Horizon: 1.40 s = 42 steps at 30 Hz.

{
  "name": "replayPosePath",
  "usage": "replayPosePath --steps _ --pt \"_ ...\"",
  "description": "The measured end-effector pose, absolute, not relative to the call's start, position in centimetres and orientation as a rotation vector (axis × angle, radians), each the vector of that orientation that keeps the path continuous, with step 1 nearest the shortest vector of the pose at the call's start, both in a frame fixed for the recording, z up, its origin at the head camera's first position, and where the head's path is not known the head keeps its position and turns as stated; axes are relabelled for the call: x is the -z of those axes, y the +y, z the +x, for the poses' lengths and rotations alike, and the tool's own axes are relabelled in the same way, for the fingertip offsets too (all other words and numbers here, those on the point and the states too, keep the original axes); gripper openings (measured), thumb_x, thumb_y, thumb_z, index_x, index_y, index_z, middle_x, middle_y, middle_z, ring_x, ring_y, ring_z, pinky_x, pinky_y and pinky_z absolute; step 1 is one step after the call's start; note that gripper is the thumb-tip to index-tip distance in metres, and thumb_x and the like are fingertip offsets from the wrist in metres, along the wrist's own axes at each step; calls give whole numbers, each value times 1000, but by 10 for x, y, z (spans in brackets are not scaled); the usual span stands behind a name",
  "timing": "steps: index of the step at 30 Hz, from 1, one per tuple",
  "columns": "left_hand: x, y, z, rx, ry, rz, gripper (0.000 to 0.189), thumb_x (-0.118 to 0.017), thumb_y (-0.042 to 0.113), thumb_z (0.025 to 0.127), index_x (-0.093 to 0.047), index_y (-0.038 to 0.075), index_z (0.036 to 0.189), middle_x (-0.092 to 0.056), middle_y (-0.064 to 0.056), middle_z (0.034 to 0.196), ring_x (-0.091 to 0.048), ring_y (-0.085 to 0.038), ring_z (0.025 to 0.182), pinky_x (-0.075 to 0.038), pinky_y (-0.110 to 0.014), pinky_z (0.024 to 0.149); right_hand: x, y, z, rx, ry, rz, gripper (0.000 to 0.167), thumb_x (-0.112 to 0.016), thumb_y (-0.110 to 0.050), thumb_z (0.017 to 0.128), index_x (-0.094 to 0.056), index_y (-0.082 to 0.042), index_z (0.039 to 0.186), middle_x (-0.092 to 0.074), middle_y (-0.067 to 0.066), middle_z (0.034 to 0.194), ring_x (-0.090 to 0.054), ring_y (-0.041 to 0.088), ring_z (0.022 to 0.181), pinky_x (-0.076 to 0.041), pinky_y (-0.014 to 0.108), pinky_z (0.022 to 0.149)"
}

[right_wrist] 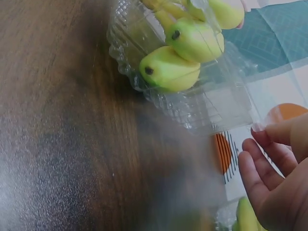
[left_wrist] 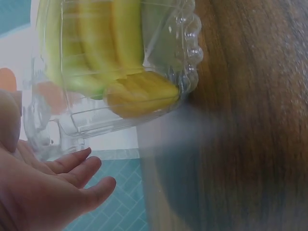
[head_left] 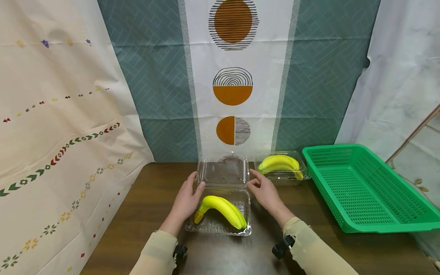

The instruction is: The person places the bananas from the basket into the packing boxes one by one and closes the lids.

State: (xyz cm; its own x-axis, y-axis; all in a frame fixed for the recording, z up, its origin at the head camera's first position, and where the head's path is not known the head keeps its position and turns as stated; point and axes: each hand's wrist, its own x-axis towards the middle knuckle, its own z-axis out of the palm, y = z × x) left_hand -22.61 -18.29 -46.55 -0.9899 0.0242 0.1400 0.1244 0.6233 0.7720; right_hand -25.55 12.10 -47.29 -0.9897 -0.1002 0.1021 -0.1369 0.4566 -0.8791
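A clear plastic clamshell box point(head_left: 192, 228) sits on the table with its lid point(head_left: 223, 172) raised at the back. Inside the base lies a bunch of yellow bananas point(head_left: 225, 210), its brown stem end to the left; the left wrist view shows the bananas point(left_wrist: 101, 38) through the clear wall. My left hand point(head_left: 185, 200) holds the lid's left edge near the hinge, thumb in front and fingers behind. At the opposite side, my right hand point(head_left: 266, 193) pinches the lid's edge near the hinge, fingers bent. In the right wrist view, the banana tips point(right_wrist: 171, 72) point toward the camera.
A second clear clamshell box point(head_left: 280, 175) with bananas point(head_left: 280, 163) stands behind my right hand. To its right is a green plastic basket point(head_left: 323, 194). The brown wooden table point(head_left: 137, 214) ends at a patterned cloth backdrop point(head_left: 165, 95); another cloth point(head_left: 68, 133) hangs left.
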Motion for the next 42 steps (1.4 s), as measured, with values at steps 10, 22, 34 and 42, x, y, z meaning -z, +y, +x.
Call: replayPosePath --steps 10,22,34,42 --pt "468 -184 -223 1373 -2722 -90 81 -58 45 116 -16 13 178 -44 -26 168 -45 -50 153 -35 -74 120 477 123 -251 -1493 -2683 204 42 -75 -16 108 -69 -8 148 -81 0 110 -73 31 114 -58 55 98" --pt "465 -190 -220 1385 -2721 -63 81 -52 49 117 -11 16 179 -46 -21 169 -47 -49 152 -35 -74 120 473 121 -249 -1439 -2613 165 13 -77 -10 104 -75 -8 117 -76 5 109 -70 26 104 -58 50 95" --pt "454 -197 -209 1455 -2644 -94 66 -35 57 119 -31 21 175 -47 -18 170 -45 -46 155 -33 -71 123 467 126 -239 -1405 -2624 170 14 -68 -11 110 -76 -10 121 -76 6 118 -69 28 108 -58 52 96" --pt "453 -207 -197 1495 -2626 -99 62 -29 53 121 -37 16 171 -57 -18 162 -43 -45 156 -28 -72 125 467 127 -227 -1435 -2633 206 15 -66 -13 112 -77 -9 122 -76 7 120 -71 29 113 -58 54 101"
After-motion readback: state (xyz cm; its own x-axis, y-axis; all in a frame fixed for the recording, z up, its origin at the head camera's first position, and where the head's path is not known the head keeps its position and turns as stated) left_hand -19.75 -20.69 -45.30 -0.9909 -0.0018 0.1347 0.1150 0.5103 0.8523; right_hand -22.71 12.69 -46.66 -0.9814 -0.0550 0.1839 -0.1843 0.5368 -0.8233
